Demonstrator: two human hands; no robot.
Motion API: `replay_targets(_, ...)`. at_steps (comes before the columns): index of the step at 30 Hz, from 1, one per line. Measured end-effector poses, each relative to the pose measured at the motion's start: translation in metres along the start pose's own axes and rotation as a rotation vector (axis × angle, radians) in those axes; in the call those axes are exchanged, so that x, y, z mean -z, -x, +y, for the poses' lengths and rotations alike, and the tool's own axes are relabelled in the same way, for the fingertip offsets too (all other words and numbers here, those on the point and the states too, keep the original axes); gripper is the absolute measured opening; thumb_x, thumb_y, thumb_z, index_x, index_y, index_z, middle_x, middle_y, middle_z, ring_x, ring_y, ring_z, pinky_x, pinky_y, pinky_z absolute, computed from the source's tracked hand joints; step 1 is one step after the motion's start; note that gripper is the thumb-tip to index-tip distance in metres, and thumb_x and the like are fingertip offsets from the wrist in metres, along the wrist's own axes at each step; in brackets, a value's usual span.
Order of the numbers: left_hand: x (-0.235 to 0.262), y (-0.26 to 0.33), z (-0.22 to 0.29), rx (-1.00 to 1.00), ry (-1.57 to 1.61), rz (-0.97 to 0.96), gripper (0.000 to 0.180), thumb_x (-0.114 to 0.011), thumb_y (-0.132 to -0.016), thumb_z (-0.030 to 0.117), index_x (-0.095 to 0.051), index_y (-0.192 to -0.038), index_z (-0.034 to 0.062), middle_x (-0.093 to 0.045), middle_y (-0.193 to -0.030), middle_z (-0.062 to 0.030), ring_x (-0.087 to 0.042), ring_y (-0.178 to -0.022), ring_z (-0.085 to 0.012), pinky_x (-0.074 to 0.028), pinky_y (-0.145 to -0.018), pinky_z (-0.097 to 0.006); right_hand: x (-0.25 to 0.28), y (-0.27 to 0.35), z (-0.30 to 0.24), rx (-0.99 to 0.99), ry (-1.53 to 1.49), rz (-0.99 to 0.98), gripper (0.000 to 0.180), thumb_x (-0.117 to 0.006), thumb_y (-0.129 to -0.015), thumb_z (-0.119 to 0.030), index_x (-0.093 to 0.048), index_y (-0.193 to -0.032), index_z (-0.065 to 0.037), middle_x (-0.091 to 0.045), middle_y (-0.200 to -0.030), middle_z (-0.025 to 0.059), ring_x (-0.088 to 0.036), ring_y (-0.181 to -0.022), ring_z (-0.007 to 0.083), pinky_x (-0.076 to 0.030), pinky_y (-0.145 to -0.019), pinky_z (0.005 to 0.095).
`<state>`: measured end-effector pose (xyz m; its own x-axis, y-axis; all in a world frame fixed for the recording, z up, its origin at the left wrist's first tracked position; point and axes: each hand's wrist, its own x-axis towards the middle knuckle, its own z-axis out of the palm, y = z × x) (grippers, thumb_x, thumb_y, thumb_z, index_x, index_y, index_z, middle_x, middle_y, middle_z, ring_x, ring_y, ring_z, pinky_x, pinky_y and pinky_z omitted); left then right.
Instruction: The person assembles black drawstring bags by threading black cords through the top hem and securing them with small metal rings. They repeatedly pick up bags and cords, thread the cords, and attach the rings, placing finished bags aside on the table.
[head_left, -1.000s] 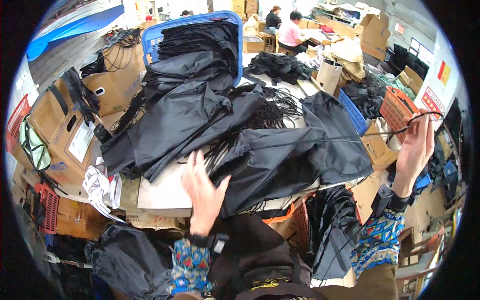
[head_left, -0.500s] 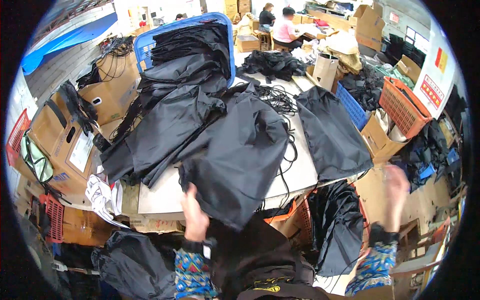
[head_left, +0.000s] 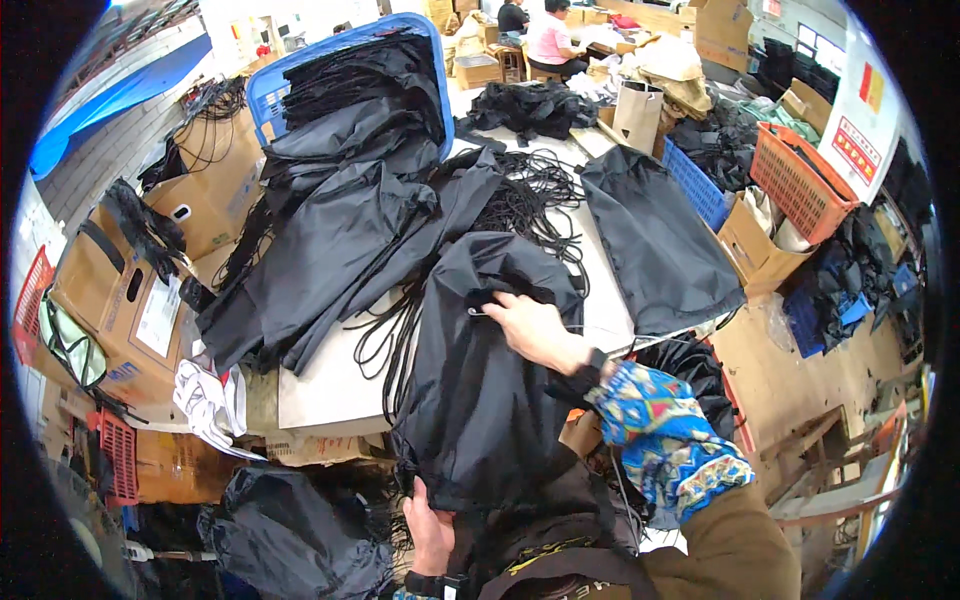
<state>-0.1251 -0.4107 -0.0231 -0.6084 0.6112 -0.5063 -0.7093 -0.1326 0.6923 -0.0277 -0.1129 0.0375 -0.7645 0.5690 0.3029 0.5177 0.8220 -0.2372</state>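
A black fabric bag (head_left: 490, 390) with cords along its left side hangs over the table's near edge toward my lap. My left hand (head_left: 430, 532) is closed on its lower left corner. On the upper part of the same bag lies my right hand (head_left: 530, 328), its fingers pinched together. A small shiny metal tip shows at these fingertips, but what it belongs to is hard to make out. From this hand a thin pale line runs to the right. Bunched black cords (head_left: 530, 205) lie just beyond the bag, and more black bags (head_left: 340, 235) are heaped to its left.
The white table (head_left: 330, 395) carries another flat black bag (head_left: 660, 245) at right. A blue basket (head_left: 447, 90) full of black fabric tilts at the back left. Cardboard boxes (head_left: 110, 300) stand at left, an orange basket (head_left: 800, 190) at right. Two people sit far back.
My right hand has swung in from the far right onto the bag. My left hand has drawn the bag's corner down toward me, uncovering cords on the table.
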Motion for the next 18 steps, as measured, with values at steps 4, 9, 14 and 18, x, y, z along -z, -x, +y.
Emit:
replay_targets(4,-0.005,-0.016,0.002,-0.219,-0.079,-0.046,0.035,-0.059,-0.090,0.016,-0.047,-0.120,0.0011,-0.058,-0.116,-0.0088,-0.059,-0.098,-0.0227,-0.051,-0.075,-0.035,0.029,0.068,0.013,-0.293,-0.072,0.346,0.029,-0.055,-0.087,-0.013,-0.055,-0.113,-0.001,-0.062,-0.087,0.0172,-0.062,-0.081,0.0334,-0.051,-0.070,0.0413)
replay_targets(9,0.000,-0.042,0.004,-0.355,-0.154,-0.001,0.039,-0.066,-0.087,0.016,-0.053,-0.119,-0.0004,-0.059,-0.107,-0.0035,-0.055,-0.089,-0.0136,-0.044,-0.077,-0.027,0.018,0.121,0.005,-0.671,-0.514,0.187,0.036,-0.067,-0.083,-0.026,-0.057,-0.105,0.001,-0.056,-0.060,0.0132,-0.059,-0.057,0.0244,-0.046,-0.054,0.0353)
replay_targets(14,0.001,-0.043,-0.004,-0.134,-0.422,0.075,0.030,-0.068,-0.084,0.012,-0.060,-0.110,-0.0022,-0.063,-0.105,-0.0051,-0.058,-0.087,-0.0144,-0.046,-0.076,-0.028,0.037,0.115,-0.002,-0.549,-0.532,0.458,0.018,-0.065,-0.085,-0.009,-0.052,-0.082,0.003,-0.044,-0.059,0.0075,-0.041,-0.058,0.0100,-0.040,-0.053,0.0265)
replay_targets(18,-0.040,-0.013,0.002,0.172,-0.743,-0.297,0.028,-0.067,-0.081,0.008,-0.061,-0.107,-0.0028,-0.066,-0.100,-0.0116,-0.064,-0.076,-0.0195,-0.052,-0.062,-0.030,0.131,0.127,0.000,-0.494,-0.189,0.563,0.017,-0.062,-0.084,-0.009,-0.048,-0.082,0.000,-0.052,-0.072,0.0209,-0.056,-0.067,0.0398,-0.044,-0.057,0.0407)
